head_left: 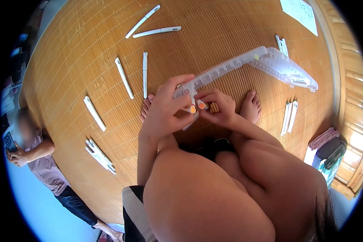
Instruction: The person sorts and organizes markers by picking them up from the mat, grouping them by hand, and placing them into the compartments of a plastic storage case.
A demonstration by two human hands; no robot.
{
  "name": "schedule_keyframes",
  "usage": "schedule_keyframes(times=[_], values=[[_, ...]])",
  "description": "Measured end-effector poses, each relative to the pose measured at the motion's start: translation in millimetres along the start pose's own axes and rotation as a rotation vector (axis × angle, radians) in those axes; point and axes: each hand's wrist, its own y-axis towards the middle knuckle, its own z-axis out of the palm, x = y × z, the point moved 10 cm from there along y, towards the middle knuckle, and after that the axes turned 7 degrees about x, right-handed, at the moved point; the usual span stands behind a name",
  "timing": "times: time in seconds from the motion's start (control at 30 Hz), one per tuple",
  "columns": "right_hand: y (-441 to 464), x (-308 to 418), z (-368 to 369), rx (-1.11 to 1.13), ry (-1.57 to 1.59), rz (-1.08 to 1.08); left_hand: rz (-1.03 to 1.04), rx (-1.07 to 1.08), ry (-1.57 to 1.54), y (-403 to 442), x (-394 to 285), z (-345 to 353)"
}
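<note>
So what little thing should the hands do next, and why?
Maybe the right hand should ease its orange-ended pen into the clear case while the left hand steadies it: the case is open, one side is notched, and the pen is right beside it.

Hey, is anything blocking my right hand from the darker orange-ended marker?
Nothing visible is: your right hand is at the darker marker, touching it or close beside. The lighter marker is to its left, by your left hand.
</note>
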Motion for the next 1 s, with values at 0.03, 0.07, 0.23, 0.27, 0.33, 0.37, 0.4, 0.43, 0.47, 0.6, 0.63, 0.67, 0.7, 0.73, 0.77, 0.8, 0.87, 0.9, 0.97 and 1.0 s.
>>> schedule_keyframes(times=[0.03, 0.07, 0.23, 0.27, 0.33, 0.37, 0.4, 0.43, 0.47, 0.6, 0.63, 0.67, 0.7, 0.73, 0.77, 0.8, 0.87, 0.9, 0.97, 1.0], values=[[0.1, 0.5, -1.2, 0.0, -0.001, 0.001, 0.0, 0.001, -0.001, -0.4, -0.2, 0.1], [0.6, -0.4, -7.0, -0.043, -0.014, 0.024, -0.005, 0.009, -0.002, -1.1, 0.0, 0.8], [10.2, 11.7, -24.6, -0.156, -0.152, -0.008, 0.028, 0.021, -0.003, -0.7, -0.8, 2.0], [11.3, 13.1, -26.7, -0.171, -0.163, -0.009, 0.045, 0.024, -0.001, -0.5, -2.1, 2.0], [11.8, 13.4, -27.1, -0.186, -0.175, -0.009, 0.061, 0.028, 0.0, -0.4, -4.3, 1.7], [12.0, 11.5, -24.2, -0.171, -0.175, -0.003, 0.051, 0.037, 0.003, -0.4, -4.4, 2.3], [12.7, 10.1, -21.6, -0.156, -0.174, 0.003, 0.041, 0.047, 0.005, -0.3, -4.2, 3.0], [13.8, 9.8, -20.6, -0.156, -0.175, 0.003, 0.041, 0.047, 0.004, 0.2, -4.5, 3.3], [15.2, 10.1, -19.0, -0.151, -0.198, 0.001, 0.049, 0.044, 0.004, 0.8, -5.7, 3.8], [16.5, 15.4, -19.4, -0.185, -0.31, -0.046, 0.044, 0.054, -0.002, 0.5, -5.7, 4.8], [16.1, 15.2, -19.0, -0.186, -0.311, -0.046, 0.046, 0.054, -0.002, 0.6, -5.7, 4.6], [15.0, 14.0, -19.6, -0.196, -0.304, -0.038, 0.051, 0.056, 0.014, 0.8, -6.2, 4.7], [14.2, 12.5, -20.1, -0.205, -0.297, -0.029, 0.055, 0.059, 0.029, 1.1, -6.6, 4.8], [14.1, 12.1, -19.8, -0.205, -0.298, -0.028, 0.056, 0.059, 0.028, 1.4, -7.1, 4.9], [13.6, 13.2, -20.9, -0.222, -0.307, -0.041, 0.056, 0.052, 0.025, 1.8, -7.9, 4.5], [12.8, 14.7, -22.0, -0.239, -0.315, -0.055, 0.056, 0.045, 0.023, 2.1, -8.5, 4.2], [11.5, 12.4, -22.4, -0.257, -0.297, -0.039, 0.052, 0.046, 0.028, 2.5, -7.8, 4.8], [10.6, 10.4, -23.9, -0.276, -0.276, -0.023, 0.046, 0.047, 0.032, 2.6, -7.2, 5.1], [10.8, 11.8, -23.6, -0.276, -0.294, -0.034, 0.044, 0.044, 0.033, 2.5, -7.4, 4.9], [10.5, 13.2, -23.5, -0.278, -0.313, -0.044, 0.042, 0.043, 0.033, 2.3, -7.4, 4.8]])
